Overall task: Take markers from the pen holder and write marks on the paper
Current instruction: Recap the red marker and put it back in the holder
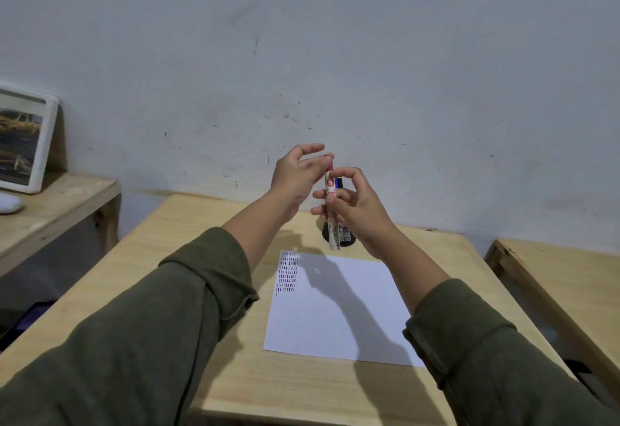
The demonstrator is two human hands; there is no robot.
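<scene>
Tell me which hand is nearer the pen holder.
Right. The right hand grips the marker directly in front of and above the pen holder, overlapping it in view. The left hand sits higher and to the left, at the marker's top end.

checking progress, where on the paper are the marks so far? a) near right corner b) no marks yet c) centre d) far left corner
d: the rows of short red and dark marks sit in the paper's far left corner; the rest is blank.
</scene>
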